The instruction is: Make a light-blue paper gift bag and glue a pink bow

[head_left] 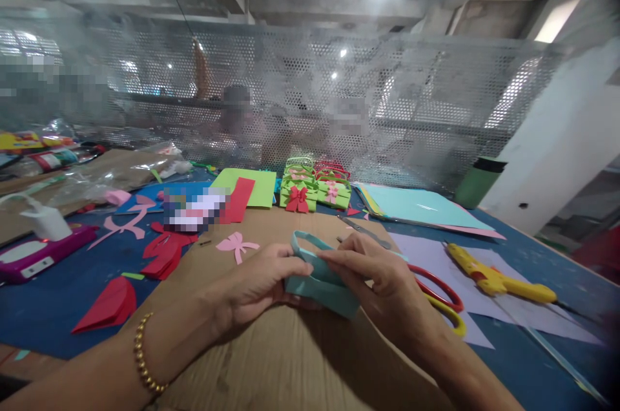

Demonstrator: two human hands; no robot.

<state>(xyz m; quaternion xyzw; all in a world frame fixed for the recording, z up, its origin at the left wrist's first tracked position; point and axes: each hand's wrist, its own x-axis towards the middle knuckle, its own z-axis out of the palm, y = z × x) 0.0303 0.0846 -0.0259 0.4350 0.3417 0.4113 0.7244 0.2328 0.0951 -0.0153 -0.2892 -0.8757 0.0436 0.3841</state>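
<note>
A small light-blue paper handbag (322, 291) with a looped strip handle is held above the brown cardboard. My left hand (264, 278) grips its left side, thumb on the upper edge and fingers beneath. My right hand (375, 272) pinches the bag's upper right edge between thumb and fingers. Beside the left hand lies a pink paper bow (236, 245). Scissors with red and yellow handles (438, 288) lie just right of my right hand, partly hidden by it. Finished green paper handbags with bows (299, 194) stand farther back.
A yellow hot glue gun (498, 275) rests on lilac paper (416, 246) at the right. Red paper pieces (109, 304) and a purple power strip (46, 256) are at left. Stacked coloured sheets (426, 204) and a green bottle (479, 183) stand behind, before a perforated metal screen (300, 75).
</note>
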